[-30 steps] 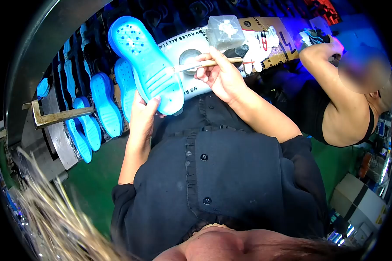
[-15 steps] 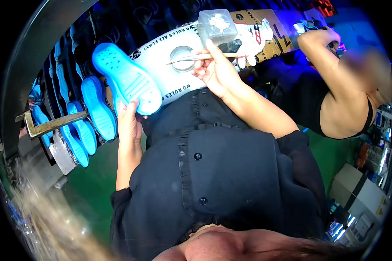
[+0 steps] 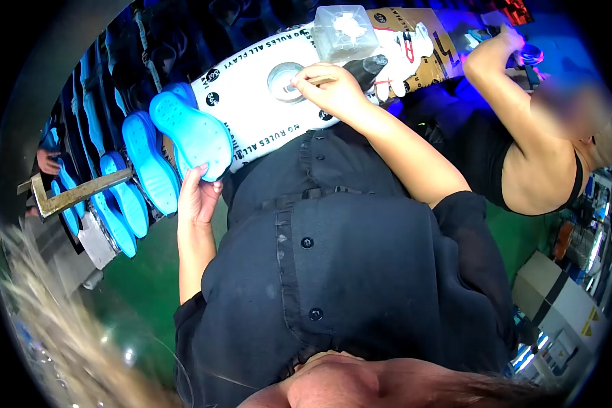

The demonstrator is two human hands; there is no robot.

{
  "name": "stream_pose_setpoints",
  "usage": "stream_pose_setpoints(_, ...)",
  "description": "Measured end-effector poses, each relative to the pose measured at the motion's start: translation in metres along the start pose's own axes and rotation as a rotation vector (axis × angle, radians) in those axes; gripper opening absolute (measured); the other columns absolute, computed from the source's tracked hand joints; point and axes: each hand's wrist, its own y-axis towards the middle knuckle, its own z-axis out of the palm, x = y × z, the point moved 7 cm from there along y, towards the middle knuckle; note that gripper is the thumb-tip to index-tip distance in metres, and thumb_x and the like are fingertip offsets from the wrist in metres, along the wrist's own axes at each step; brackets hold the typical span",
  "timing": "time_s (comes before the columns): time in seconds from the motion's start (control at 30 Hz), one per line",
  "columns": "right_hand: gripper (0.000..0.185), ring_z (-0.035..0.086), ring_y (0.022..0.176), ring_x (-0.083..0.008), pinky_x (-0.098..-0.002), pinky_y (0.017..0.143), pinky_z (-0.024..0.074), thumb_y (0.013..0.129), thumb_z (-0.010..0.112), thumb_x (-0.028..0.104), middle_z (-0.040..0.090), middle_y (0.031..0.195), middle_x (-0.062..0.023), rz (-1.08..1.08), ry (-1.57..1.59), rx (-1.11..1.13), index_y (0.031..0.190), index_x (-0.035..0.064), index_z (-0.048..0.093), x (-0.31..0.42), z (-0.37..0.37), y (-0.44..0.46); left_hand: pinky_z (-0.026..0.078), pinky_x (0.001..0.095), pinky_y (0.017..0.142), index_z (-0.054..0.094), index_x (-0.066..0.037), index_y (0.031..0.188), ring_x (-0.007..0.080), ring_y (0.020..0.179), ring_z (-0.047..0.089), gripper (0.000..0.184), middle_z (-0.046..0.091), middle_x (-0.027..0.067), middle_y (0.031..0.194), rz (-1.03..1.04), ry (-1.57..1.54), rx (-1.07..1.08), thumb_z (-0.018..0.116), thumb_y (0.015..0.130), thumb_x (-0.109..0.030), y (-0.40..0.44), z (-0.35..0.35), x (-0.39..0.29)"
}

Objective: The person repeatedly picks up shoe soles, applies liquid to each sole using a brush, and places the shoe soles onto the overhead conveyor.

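Note:
My left hand (image 3: 200, 198) is closed on the heel end of a light-blue shoe sole (image 3: 194, 132), thumb on top, fingers underneath. The sole is tilted over the left end of a white printed sheet (image 3: 251, 126), and another blue sole shows partly behind it. In my right hand (image 3: 333, 92) is a slim brush (image 3: 318, 80), pinched between thumb and fingers. Its tip points down into a round metal bowl (image 3: 277, 83) on the sheet; the bristles are hidden by the hand and bowl.
Beyond the bowl stands a clear plastic container (image 3: 345, 34), with a dark pointed object (image 3: 368, 69) beside it. White shoe parts (image 3: 408, 58) lie on cardboard (image 3: 434, 64). More blue soles (image 3: 149, 163) line the left, near a metal bracket (image 3: 81, 197). A co-worker (image 3: 523, 149) sits at right.
My right hand has moved the brush to the bowl, turning its tip down into it. My left hand has lowered the sole slightly toward the left. A hand has appeared at far left.

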Motion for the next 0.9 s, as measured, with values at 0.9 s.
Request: stream_pose_setpoints(0.9, 0.031, 0.054, 0.061, -0.0119, -0.0221, 0.058, 0.0422, 0.091, 0.045, 0.02, 0.062, 0.07, -0.0085, -0.042, 0.466, -0.043, 0.089, -0.0051, 0.063, 0.063, -0.028, -0.026, 0.051, 0.0266, 0.055, 0.034, 0.003, 0.117, 0.0177, 0.065, 0.06, 0.044, 0.055, 0.0162, 0.098, 0.682, 0.616, 0.018, 0.057, 0.082, -0.008, -0.035, 0.094, -0.05)
